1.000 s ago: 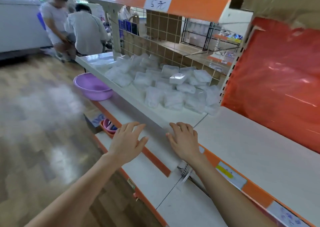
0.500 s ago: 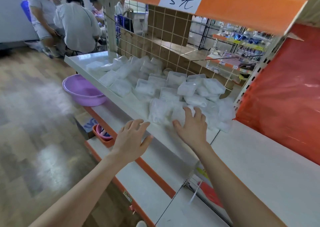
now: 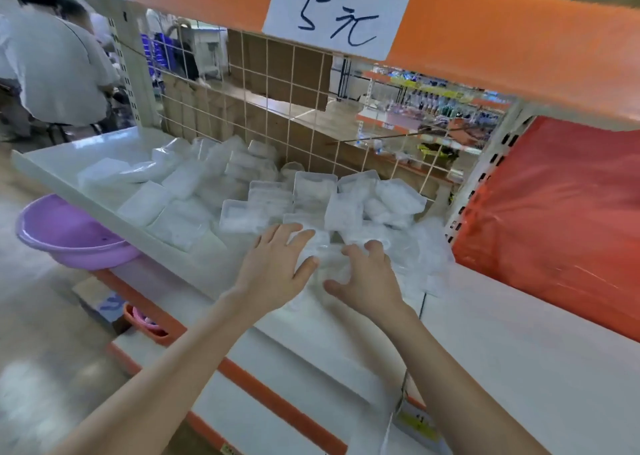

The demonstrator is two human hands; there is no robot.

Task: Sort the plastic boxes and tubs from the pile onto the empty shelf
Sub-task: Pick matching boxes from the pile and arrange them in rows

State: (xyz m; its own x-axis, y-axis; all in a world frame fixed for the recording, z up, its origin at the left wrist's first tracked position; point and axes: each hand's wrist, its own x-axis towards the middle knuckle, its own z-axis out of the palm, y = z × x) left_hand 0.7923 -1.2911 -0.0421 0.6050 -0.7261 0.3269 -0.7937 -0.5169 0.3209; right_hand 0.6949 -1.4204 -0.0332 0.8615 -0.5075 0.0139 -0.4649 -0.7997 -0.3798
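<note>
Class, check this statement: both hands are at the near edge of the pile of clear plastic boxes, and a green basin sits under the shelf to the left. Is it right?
Not quite. In the head view the basin under the shelf at left is purple, not green. The rest holds: the left hand and right hand are both at the near edge of the pile of clear plastic boxes.

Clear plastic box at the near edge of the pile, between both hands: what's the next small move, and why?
Probably close both hands on the clear plastic box and lift it. The left hand and right hand flank it with fingers spread, no firm grip visible, and the bare white shelf lies to the right.
</note>
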